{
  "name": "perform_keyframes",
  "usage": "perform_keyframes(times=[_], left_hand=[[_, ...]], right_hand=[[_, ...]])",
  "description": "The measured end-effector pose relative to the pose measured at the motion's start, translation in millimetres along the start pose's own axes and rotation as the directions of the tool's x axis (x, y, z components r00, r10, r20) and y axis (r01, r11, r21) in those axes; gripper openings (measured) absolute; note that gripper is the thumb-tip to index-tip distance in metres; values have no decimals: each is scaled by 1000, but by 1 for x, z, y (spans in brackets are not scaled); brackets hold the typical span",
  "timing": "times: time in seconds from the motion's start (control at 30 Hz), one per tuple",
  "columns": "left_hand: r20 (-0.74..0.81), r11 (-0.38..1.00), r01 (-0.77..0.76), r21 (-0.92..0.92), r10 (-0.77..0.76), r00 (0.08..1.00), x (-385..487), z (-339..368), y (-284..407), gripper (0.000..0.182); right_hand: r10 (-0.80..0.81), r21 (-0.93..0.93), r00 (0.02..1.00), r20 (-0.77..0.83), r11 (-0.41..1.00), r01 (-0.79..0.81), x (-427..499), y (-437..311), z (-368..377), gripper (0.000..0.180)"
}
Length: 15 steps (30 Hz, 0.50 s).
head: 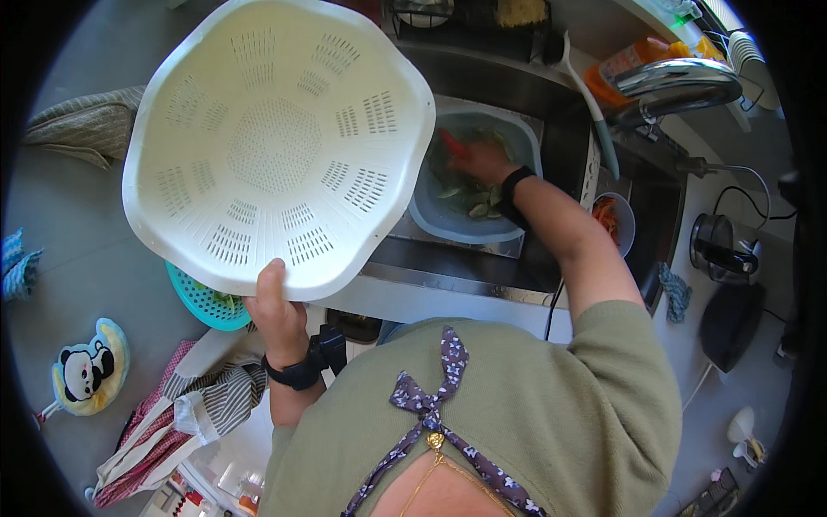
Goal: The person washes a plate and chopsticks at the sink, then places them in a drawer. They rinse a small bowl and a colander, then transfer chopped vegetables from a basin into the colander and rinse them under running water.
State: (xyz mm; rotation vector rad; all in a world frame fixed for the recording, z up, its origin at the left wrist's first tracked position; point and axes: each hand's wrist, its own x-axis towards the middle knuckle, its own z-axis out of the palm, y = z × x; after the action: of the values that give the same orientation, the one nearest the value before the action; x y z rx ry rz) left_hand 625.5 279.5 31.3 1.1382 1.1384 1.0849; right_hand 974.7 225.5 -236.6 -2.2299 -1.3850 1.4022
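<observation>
My left hand (279, 316) grips the rim of a large white plastic colander (274, 145), tilted so that its slotted inside faces the camera. No food shows in it. My right hand (484, 161) reaches into a pale plastic basin (478, 238) of water standing in the sink; its fingers are partly hidden. Something red (454, 143), perhaps a pepper, lies at those fingers, and I cannot tell whether they grip it. Green leafy pieces (481, 207) float around the hand.
The faucet (678, 77) arches over the sink's right side, near an orange bottle (623, 68). A bowl of orange-red shreds (625, 226) sits in the right basin. A turquoise colander (210, 307) with greens is partly behind the white one. A kettle-like vessel (720, 249) stands at right.
</observation>
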Motion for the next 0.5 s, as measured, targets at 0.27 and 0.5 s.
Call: perform_keyframes(times=[0.27,0.5], left_hand=[[32,996,82,40,-84,996,7,14,5,34],[-21,987,157,-46,-158,987,6,12,13,41]], right_hand=[[-203,-619,946,-253,785,3,-51,-22,49,67],[-155,-108,987,-26,982,152,-49,-1,-11,53]])
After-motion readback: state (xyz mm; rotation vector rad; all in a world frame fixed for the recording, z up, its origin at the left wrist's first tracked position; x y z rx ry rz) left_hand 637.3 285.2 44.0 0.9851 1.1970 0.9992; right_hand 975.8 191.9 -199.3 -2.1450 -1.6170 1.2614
